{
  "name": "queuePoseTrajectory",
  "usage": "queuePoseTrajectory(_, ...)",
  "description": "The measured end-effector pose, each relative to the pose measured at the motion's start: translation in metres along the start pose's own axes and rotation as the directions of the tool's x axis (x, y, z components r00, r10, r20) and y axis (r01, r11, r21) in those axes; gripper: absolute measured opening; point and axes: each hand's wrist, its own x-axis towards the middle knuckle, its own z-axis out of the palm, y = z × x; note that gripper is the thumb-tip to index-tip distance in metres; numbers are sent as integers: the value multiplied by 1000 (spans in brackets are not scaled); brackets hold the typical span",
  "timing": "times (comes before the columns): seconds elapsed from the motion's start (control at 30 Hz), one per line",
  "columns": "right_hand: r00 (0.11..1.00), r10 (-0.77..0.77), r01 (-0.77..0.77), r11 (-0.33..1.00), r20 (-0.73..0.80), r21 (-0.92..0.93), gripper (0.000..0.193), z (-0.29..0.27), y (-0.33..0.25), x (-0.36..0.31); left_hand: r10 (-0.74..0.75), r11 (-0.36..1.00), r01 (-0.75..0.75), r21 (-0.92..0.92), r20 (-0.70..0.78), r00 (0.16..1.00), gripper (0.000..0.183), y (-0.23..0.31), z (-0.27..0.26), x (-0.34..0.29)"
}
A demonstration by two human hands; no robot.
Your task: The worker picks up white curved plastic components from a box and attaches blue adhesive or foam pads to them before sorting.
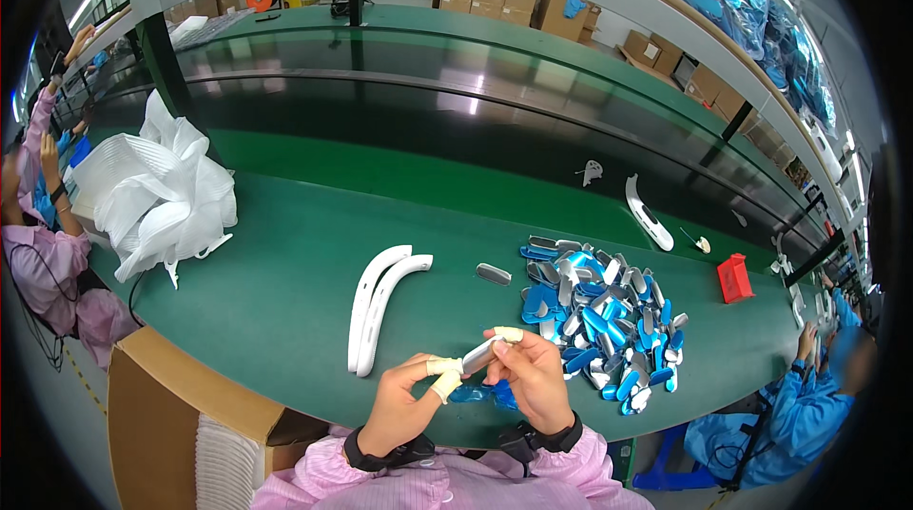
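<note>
Close to the near edge of the green table, I hold a small silver oval cover (480, 356) in both hands. My left hand (407, 403) pinches its left end with finger and thumb, which wear pale finger cots. The fingers of my right hand (534, 379) close on its right end, one of them also in a cot. Crumpled blue film (483, 395) lies just beneath my hands. A single oval cover (494, 274) rests farther off. To the right spreads a heap of silver covers (609, 312), many with blue film. Two curved white plastic parts (378, 310) lie side by side at left.
A dark conveyor belt (399, 120) runs behind the table, with another curved white part (649, 213) near its edge. White foam sheets (157, 191) bunch at left above an open cardboard box (181, 391). A red bin (734, 279) stands right. Co-workers sit at both sides.
</note>
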Motion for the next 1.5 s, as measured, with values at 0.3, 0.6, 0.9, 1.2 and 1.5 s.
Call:
queuePoseTrajectory(0.3, 996, -85, 83, 990, -15, -112, 21, 4, -1, -1, 54, 998, -52, 39, -49, 997, 16, -6, 1, 1)
queuePoseTrajectory(0.6, 994, -104, 101, 990, -34, -97, 20, 9, 1, -4, 99, 986, -84, 142, -107, 989, 13, -5, 1, 2)
queuePoseTrajectory(0.9, 999, -41, 41, 999, 3, -17, 21, 4, 8, -3, 360, 849, -301, 434, -59, 931, 14, 3, -2, 5)
queuePoseTrajectory(1.2, 994, 91, -100, 983, 62, 157, 22, -4, 3, -2, 487, 720, -242, 651, -226, 843, 10, -2, -28, 21)
queuePoseTrajectory(1.5, 995, 54, -68, 984, 85, 164, 24, -9, -6, 1, 452, 586, -102, 804, -220, 864, 44, -5, -31, 29)
